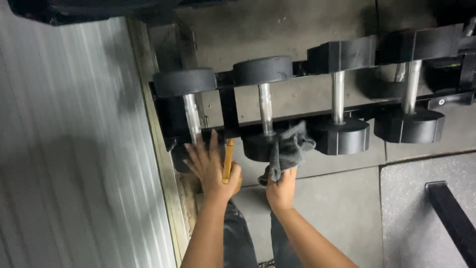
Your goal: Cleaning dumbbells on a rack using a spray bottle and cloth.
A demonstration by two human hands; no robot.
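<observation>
Dumbbell (265,111) on the rack's (228,106) front rail is being wiped: right hand (281,189) clenching a grey cloth (287,149), left hand (213,166) pinching a yellow stick (228,161), fingers spread; firmer cloth contact seems wise.

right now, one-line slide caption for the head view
Right hand wipes a dumbbell with a grey cloth; left hand holds a yellow stick.
</observation>
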